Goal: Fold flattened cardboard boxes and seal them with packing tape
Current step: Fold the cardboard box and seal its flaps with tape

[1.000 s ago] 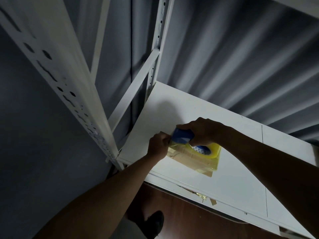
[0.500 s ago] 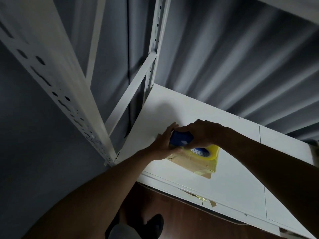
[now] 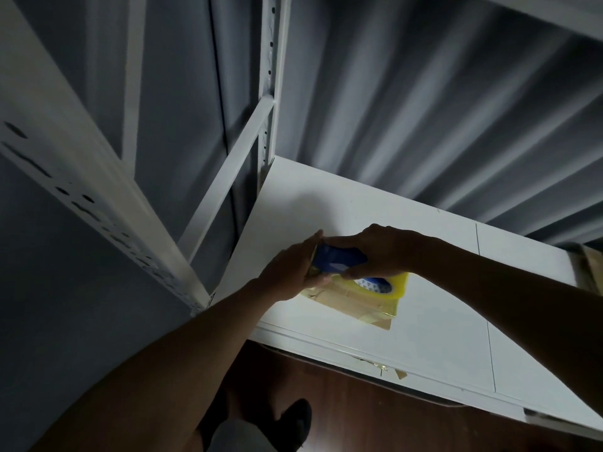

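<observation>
A small brown cardboard box (image 3: 355, 303) wrapped in clear yellowish tape sits on the white shelf board (image 3: 440, 272). On top of it lies a blue tape dispenser (image 3: 339, 261) with a yellow roll of tape (image 3: 396, 285). My right hand (image 3: 381, 249) grips the dispenser from above. My left hand (image 3: 293, 272) presses flat, fingers straight, against the box's left end beside the dispenser.
White perforated shelf posts (image 3: 98, 177) and a diagonal brace (image 3: 228, 177) stand to the left. A grey curtain (image 3: 424, 93) hangs behind. More cardboard (image 3: 590, 269) shows at the right edge. Below the shelf edge are scraps of tape (image 3: 378, 367), brown floor and my dark shoe (image 3: 293, 422).
My left hand has opened from a pinch at the box's end to a flat press along it. The right hand with the dispenser stayed over the box.
</observation>
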